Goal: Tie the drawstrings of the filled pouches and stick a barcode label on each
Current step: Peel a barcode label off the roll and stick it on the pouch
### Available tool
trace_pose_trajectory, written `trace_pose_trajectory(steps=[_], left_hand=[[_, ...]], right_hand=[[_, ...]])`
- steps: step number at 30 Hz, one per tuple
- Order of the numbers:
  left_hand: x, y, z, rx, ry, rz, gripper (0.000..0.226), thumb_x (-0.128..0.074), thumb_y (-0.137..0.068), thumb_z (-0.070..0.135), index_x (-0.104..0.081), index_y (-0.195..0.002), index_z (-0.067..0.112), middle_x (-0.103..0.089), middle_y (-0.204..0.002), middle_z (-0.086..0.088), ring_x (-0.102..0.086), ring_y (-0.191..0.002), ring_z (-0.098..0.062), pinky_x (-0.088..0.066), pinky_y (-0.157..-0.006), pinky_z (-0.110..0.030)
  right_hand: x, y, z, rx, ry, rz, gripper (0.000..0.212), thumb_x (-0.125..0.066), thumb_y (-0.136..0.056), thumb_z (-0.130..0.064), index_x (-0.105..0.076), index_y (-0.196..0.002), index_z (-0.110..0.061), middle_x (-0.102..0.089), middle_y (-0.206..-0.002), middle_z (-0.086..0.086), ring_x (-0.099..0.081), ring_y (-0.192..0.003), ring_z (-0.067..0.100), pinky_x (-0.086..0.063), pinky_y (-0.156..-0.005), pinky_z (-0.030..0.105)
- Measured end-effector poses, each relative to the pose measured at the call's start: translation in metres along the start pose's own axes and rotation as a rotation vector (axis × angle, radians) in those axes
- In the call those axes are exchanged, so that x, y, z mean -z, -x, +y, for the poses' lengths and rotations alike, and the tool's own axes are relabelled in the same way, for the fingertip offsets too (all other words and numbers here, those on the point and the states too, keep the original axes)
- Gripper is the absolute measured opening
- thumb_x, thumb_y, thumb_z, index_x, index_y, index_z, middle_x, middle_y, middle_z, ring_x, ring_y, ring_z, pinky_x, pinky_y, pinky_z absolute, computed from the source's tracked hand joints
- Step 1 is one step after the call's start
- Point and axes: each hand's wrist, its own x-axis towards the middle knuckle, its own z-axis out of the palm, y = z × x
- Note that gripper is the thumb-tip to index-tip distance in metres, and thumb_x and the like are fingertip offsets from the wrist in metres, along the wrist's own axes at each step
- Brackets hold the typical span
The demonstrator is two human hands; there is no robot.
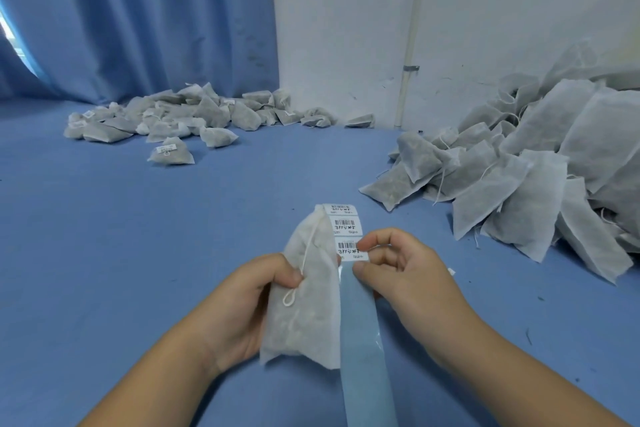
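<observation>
Near the middle of the blue table (138, 236), close to the person, a white pouch (304, 315) is held up off the table. It is full and soft, and its top end points away. The left hand (242, 302) holds it from the left side, with the fingers curled round it and the thumb pressed on the front. A thin white drawstring (308, 250) runs down the front of the pouch and ends in a small loop by the thumb. Just to the right of the pouch, touching it, is a long label strip (363, 357). Its near part is bare blue paper that hangs down. Its far part has three white barcode labels in a row. The right hand (412, 274) pinches the nearest label (349, 250) between the thumb and first finger, and its other fingers are curled in. Farther off on the right lies a big pile of pouches (536, 166) with loose strings sticking out. Far away on the left is a pile of smaller, bunched pouches (180, 114), and some of them have white labels on them. One labelled pouch (171, 152) sits alone in front of that pile. Behind the left pile hangs a blue curtain (138, 10). Behind the right pile is a white wall (502, 10) with a thin pipe (412, 45) going up it.
</observation>
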Motion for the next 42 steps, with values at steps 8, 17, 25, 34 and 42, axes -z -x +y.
trace_pose_trajectory(steps=[8, 17, 25, 34, 42], left_hand=[[0.008, 0.000, -0.001, -0.018, 0.107, -0.042, 0.053, -0.064, -0.055, 0.010, -0.075, -0.107, 0.003, -0.069, -0.084, -0.014, -0.068, -0.063, -0.027, -0.056, -0.059, -0.031], [0.002, 0.003, 0.000, -0.051, 0.024, -0.031, 0.028, -0.063, -0.054, 0.012, -0.076, -0.077, 0.005, -0.066, -0.067, -0.012, -0.066, -0.058, -0.025, -0.055, -0.055, -0.028], [0.001, 0.003, 0.000, -0.121, -0.058, 0.146, 0.027, -0.067, -0.044, 0.016, -0.070, -0.069, 0.005, -0.058, -0.065, -0.014, -0.060, -0.055, -0.024, -0.051, -0.050, -0.028], [0.003, 0.004, -0.003, -0.224, -0.228, 0.141, 0.022, -0.061, -0.055, 0.011, -0.071, -0.075, 0.008, -0.060, -0.073, -0.011, -0.060, -0.064, -0.020, -0.050, -0.056, -0.024], [0.005, 0.004, -0.003, -0.215, -0.260, 0.170, 0.031, -0.066, -0.049, 0.020, -0.069, -0.077, 0.008, -0.058, -0.076, -0.012, -0.056, -0.069, -0.022, -0.045, -0.058, -0.027]], right_hand=[[0.004, 0.000, 0.000, 0.169, 0.375, 0.091, 0.015, -0.074, -0.080, -0.011, -0.066, -0.078, -0.023, -0.062, -0.075, -0.008, -0.052, -0.061, 0.004, -0.042, -0.061, 0.011], [0.003, -0.004, -0.018, 0.584, 0.929, -0.041, 0.017, -0.067, -0.088, -0.024, -0.073, -0.104, -0.021, -0.056, -0.098, -0.007, -0.052, -0.093, 0.010, -0.043, -0.082, 0.022], [-0.003, -0.009, -0.029, 0.451, 0.952, -0.091, 0.011, -0.064, -0.087, -0.031, -0.072, -0.087, -0.024, -0.065, -0.088, -0.008, -0.059, -0.083, 0.010, -0.048, -0.079, 0.031], [-0.005, -0.020, -0.041, 0.328, 0.965, -0.109, 0.012, -0.066, -0.081, -0.027, -0.074, -0.074, -0.022, -0.065, -0.068, -0.013, -0.059, -0.069, 0.005, -0.046, -0.062, 0.020], [-0.010, -0.022, -0.043, 0.308, 0.966, -0.082, 0.013, -0.064, -0.080, -0.024, -0.074, -0.073, -0.018, -0.070, -0.073, -0.007, -0.062, -0.070, 0.008, -0.051, -0.065, 0.027]])
